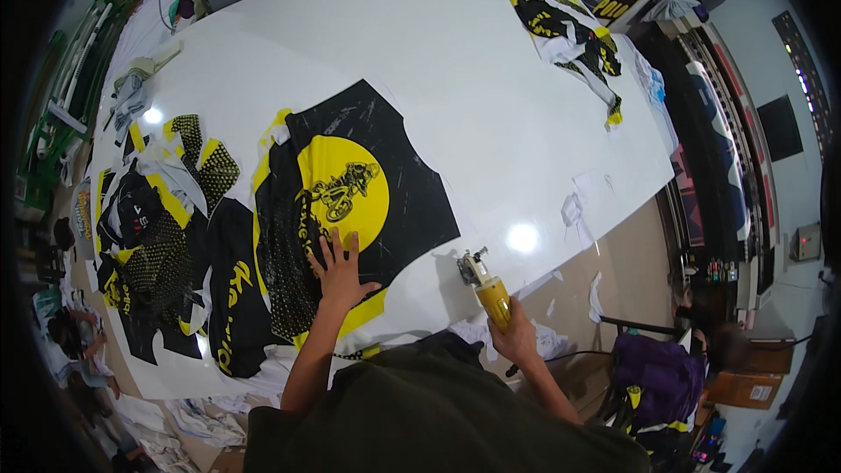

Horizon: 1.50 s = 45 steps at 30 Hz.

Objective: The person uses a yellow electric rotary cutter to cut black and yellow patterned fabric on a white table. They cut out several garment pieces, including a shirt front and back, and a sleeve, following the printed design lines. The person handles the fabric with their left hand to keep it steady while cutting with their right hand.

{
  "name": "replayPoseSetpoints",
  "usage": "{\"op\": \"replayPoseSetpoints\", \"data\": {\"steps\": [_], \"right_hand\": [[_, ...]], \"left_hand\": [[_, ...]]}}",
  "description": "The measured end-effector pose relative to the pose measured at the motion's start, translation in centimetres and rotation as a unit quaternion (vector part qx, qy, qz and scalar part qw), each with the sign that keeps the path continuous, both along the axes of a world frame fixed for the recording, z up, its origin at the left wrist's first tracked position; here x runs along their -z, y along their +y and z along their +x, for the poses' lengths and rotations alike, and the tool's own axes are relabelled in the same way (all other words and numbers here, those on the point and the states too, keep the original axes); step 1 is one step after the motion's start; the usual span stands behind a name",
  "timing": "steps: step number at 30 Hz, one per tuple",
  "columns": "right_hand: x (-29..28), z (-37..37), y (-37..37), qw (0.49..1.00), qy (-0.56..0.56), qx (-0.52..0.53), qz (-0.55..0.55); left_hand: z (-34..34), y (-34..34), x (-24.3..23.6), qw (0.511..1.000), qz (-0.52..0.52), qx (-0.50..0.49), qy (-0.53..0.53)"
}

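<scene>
A black shirt-shaped fabric panel with a yellow circle and a motorbike rider print lies flat on the white table. My left hand presses on its lower left part, palm down with the fingers spread. My right hand is wrapped round the yellow body of a handheld electric fabric cutter. The cutter's metal head rests on or just over the table, apart from the panel's lower right edge. Black and yellow dotted fabric lies along the panel's left side.
Heaped black, yellow and white fabric pieces cover the table's left end. Another fabric pile sits at the far right. White scraps lie near the right edge. Beyond stands a long dark machine; a purple cloth hangs lower right.
</scene>
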State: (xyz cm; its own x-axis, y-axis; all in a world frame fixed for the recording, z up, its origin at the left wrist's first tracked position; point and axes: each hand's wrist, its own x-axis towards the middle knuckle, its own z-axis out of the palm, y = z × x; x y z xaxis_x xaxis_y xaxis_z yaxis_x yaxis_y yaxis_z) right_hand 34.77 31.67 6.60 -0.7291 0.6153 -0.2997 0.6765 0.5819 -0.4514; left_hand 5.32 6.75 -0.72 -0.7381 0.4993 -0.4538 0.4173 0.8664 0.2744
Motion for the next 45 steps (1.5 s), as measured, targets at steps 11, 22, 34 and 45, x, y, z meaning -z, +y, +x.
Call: {"op": "replayPoseSetpoints", "data": {"steps": [11, 22, 34, 45], "right_hand": [[2.2, -2.9, -0.1, 0.999, 0.036, -0.004, -0.013], [2.7, -4.4, 0.7, 0.998, 0.063, -0.023, 0.023], [2.2, -7.6, 2.5, 0.998, 0.053, -0.034, -0.003], [2.6, -12.9, 4.4, 0.997, 0.065, -0.044, -0.008]], "left_hand": [[0.7, -1.4, 0.6, 1.000, 0.015, 0.016, -0.011], [0.8, -1.4, 0.6, 1.000, 0.020, 0.005, -0.011], [0.7, -1.4, 0.2, 1.000, 0.017, -0.003, -0.024], [0.8, -1.5, 0.5, 0.999, 0.029, -0.006, -0.012]]}}
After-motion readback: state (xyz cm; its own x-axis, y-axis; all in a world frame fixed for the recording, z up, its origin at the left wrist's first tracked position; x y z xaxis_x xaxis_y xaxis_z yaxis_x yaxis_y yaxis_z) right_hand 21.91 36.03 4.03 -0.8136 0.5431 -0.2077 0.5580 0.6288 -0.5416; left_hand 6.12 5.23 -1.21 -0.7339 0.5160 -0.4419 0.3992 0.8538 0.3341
